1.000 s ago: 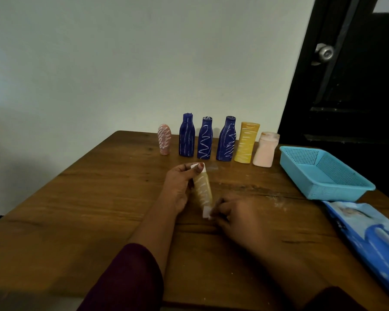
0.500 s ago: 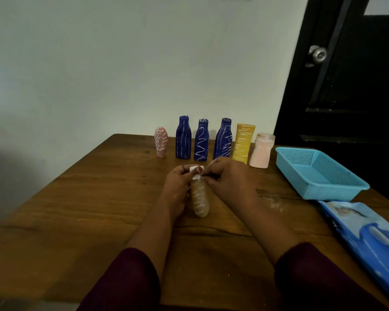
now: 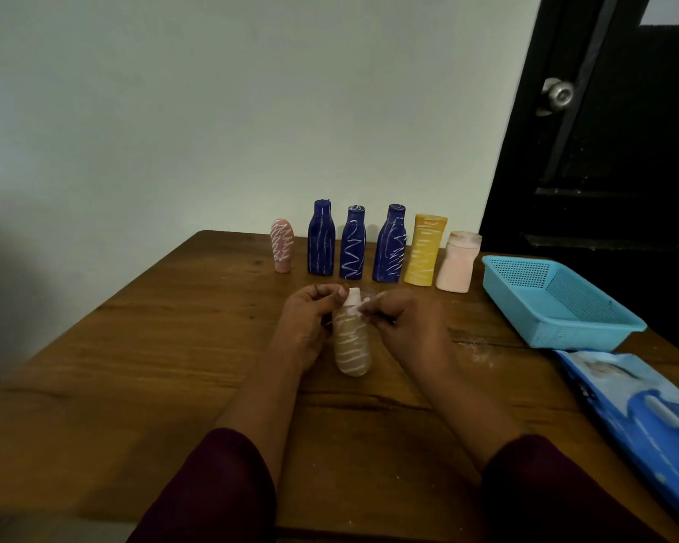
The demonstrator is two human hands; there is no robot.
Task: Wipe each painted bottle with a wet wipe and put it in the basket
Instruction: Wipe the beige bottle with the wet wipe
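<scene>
Wooden table [image 3: 165, 346] carries the work. Tan painted bottle [image 3: 351, 346] lies between the fingers, probably light, rigid, slick when wet; hold near the cap. Left hand [image 3: 304, 327] curls round it; right hand [image 3: 406, 327] pinches the wet wipe [image 3: 358, 309] against its shoulder.

No writing I can read from here.
The blue wipes pack [image 3: 643, 421] at the right edge of the table [image 3: 134, 386] carries printed artwork and a few small marks, but I cannot make out a single letter. The pale sheet [image 3: 671, 9] on the dark door [image 3: 604, 190] is cut by the frame and too small to read. The tan bottle [image 3: 351, 342] and the standing bottles [image 3: 353, 244] bear only white painted squiggles.
</scene>
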